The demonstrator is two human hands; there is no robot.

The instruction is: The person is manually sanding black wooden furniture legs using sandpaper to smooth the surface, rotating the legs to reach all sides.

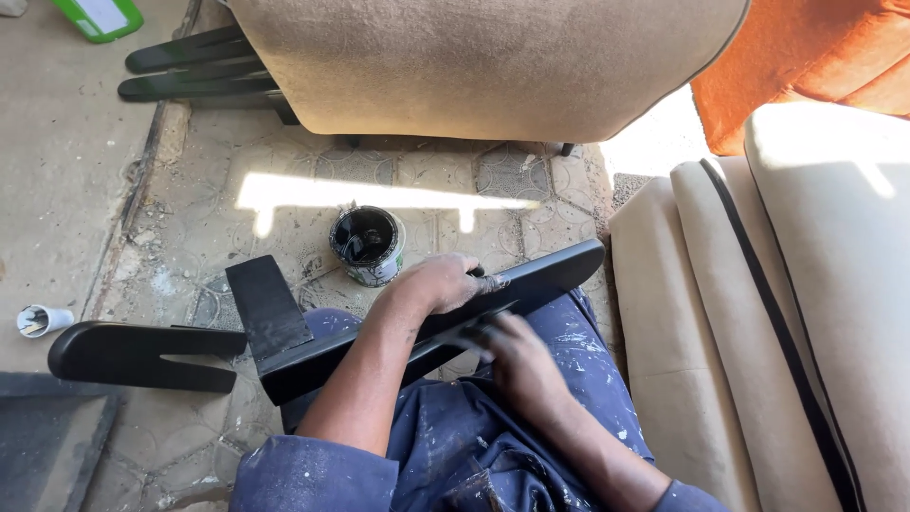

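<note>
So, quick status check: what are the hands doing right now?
Left hand gripping black painted wooden piece across lap. Right hand blurred against its underside. Open paint can on floor beyond.

I'm in a furniture workshop: upholstered beige cushions (pixel 758 313), black-painted wooden chair parts (pixel 142 353) on the tiled floor (pixel 284 171), an open paint tin (pixel 368 245), my paint-spattered overalls (pixel 493 446).

A black-painted wooden frame piece (pixel 417 327) is being steadied across the lap by the left hand (pixel 438 283), while its near face is being rubbed by the blurred right hand (pixel 517 365). An open paint tin (pixel 367 246) is being kept just beyond, on the patterned floor (pixel 190 199).
</note>
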